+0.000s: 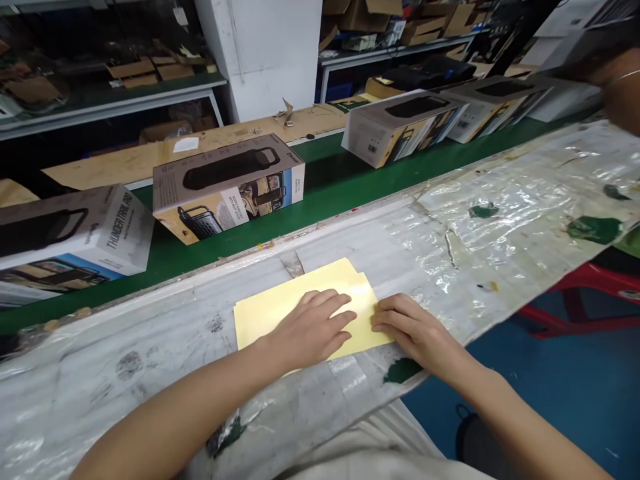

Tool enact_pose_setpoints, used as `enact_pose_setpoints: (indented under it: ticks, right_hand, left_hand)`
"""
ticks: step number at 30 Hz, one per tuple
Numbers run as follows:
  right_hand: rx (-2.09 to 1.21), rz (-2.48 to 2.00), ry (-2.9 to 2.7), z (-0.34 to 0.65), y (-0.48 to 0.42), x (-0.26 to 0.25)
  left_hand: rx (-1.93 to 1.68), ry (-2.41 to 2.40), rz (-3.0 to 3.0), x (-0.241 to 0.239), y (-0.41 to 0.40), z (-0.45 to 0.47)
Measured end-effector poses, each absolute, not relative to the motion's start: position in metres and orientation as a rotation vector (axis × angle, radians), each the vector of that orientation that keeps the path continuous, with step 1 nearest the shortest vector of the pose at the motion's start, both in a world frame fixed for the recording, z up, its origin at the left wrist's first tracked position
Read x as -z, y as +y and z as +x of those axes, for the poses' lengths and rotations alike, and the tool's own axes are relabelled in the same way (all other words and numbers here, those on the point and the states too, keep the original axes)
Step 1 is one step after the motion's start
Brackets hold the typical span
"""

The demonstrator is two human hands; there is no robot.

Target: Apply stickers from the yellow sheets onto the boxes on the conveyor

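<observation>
Pale yellow sheets of paper [280, 303], glossy and stacked a little out of line, lie on the film-covered bench. My left hand [320, 327] rests palm down on them with its fingers stretched out. At the right edge of the sheets, my right hand [420, 333] has its fingers and thumb pinched on the paper. How many sheets that pinch takes in is hidden.
Printed product boxes [230, 187] stand in a row on the green conveyor belt [320, 170] beyond the bench [165, 333]. Another person's hand [623, 87] is at the far right. A red stool [595, 293] stands beside the bench.
</observation>
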State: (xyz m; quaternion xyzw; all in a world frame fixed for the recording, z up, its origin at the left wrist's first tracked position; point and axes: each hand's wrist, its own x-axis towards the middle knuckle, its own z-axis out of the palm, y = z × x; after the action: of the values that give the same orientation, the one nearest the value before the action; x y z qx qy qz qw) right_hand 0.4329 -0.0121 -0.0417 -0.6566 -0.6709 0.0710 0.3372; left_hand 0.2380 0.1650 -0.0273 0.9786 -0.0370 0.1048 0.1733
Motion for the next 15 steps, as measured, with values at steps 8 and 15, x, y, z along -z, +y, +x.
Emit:
enact_pose_setpoints:
  ticks: [8, 15]
  right_hand:
    - [-0.194, -1.689, -1.732, 0.436, -0.028, 0.050]
    - [-0.172, -1.729, -1.756, 0.442, -0.028, 0.057]
  left_hand:
    - [-0.301, -0.083, 2.761, 0.029, 0.164, 0.239]
    - [-0.286, -0.079, 2.788, 0.032, 0.164, 0.237]
